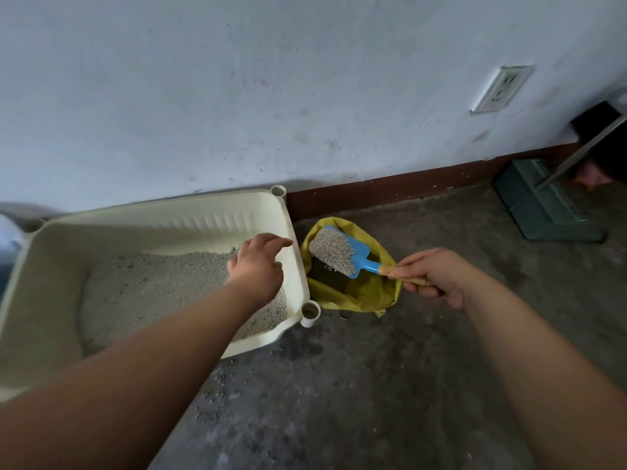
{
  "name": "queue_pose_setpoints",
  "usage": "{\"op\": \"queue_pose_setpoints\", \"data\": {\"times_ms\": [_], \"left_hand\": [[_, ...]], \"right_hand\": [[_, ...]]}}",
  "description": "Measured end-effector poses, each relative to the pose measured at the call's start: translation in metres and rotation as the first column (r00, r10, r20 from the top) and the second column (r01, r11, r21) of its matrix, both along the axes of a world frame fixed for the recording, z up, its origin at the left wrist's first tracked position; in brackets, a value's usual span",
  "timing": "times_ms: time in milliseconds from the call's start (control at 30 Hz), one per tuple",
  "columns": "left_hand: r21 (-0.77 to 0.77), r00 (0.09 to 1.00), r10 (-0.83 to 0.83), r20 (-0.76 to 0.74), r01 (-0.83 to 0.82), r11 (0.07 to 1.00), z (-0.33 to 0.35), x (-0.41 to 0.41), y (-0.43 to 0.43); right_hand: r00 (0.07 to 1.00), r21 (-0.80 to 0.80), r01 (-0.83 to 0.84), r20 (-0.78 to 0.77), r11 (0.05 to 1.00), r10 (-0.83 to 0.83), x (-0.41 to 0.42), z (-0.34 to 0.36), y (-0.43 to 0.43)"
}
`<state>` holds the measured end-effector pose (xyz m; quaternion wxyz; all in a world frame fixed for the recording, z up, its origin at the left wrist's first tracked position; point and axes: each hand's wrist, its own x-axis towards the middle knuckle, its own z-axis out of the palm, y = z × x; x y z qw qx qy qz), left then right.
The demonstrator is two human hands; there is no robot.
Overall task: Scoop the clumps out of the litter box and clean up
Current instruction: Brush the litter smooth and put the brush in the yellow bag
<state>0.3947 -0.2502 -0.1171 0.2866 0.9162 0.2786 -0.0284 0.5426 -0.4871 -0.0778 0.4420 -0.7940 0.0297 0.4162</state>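
On the left we have the cream litter box (51,252) standing against the wall, with grey litter (152,286) lying in its bottom. Our left hand (256,266) reaches over the right end of the box, palm down, the fingers loosely spread and holding nothing; whether it touches the inner wall of the box, we cannot tell.

Just beside the box, to its right, a yellow bag (366,293) stands open on the floor. Over its mouth we hold the blue scoop (342,254), loaded with a heap of litter, tilted with the blade toward the far side. Our right hand (437,276) is closed around the wooden handle of the scoop, the fingers wrapped tight.

We judge that the step in hand is emptying a scoopful into the bag. The next move asks us to tip the blade more while it is well inside the bag's rim, so that nothing falls outside.

The floor (407,385) is rough grey concrete, and loose grains (217,391) are scattered on it in front of the box, so sweeping remains to do. The wall (237,79) is white and stained, with a brown baseboard and a socket (502,88). At far right a green dustpan (543,205) with a long handle stands ready.
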Motion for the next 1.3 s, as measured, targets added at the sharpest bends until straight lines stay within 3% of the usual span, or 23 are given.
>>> {"op": "queue_pose_setpoints", "data": {"times_ms": [300,533,733,833,900,1000,1167,1300], "left_hand": [[-0.003,0.992,0.106,-0.074,-0.106,0.994,0.008,-0.054,0.039],[0.064,0.947,0.208,-0.243,-0.198,0.978,0.014,-0.114,0.092],[0.028,0.914,0.211,-0.346,-0.215,0.976,0.001,-0.16,0.12],[0.015,0.909,0.229,-0.348,-0.238,0.971,-0.001,-0.173,0.129],[0.003,0.912,0.237,-0.334,-0.25,0.968,-0.003,-0.177,0.132],[-0.003,0.915,0.245,-0.32,-0.259,0.966,-0.005,-0.181,0.135],[-0.009,0.918,0.232,-0.32,-0.248,0.969,-0.007,-0.177,0.133],[-0.016,0.92,0.212,-0.331,-0.23,0.973,-0.007,-0.173,0.13]], "right_hand": [[0.987,-0.005,-0.158,0.009,0.987,0.158,-0.024,0.03,0.066],[0.949,-0.016,-0.309,0.065,0.951,0.309,-0.073,0.017,0.176],[0.954,-0.06,-0.295,0.038,0.954,0.297,-0.097,-0.019,0.241],[0.942,-0.212,-0.23,0.197,0.95,0.272,-0.095,-0.034,0.255],[0.857,-0.363,-0.23,0.364,0.903,0.364,-0.09,-0.038,0.253],[0.655,-0.553,-0.245,0.512,0.797,0.556,-0.084,-0.041,0.245],[0.501,-0.556,-0.173,0.661,0.813,0.559,-0.084,-0.035,0.223],[0.306,-0.567,-0.12,0.76,0.815,0.574,-0.088,-0.022,0.206]]}}
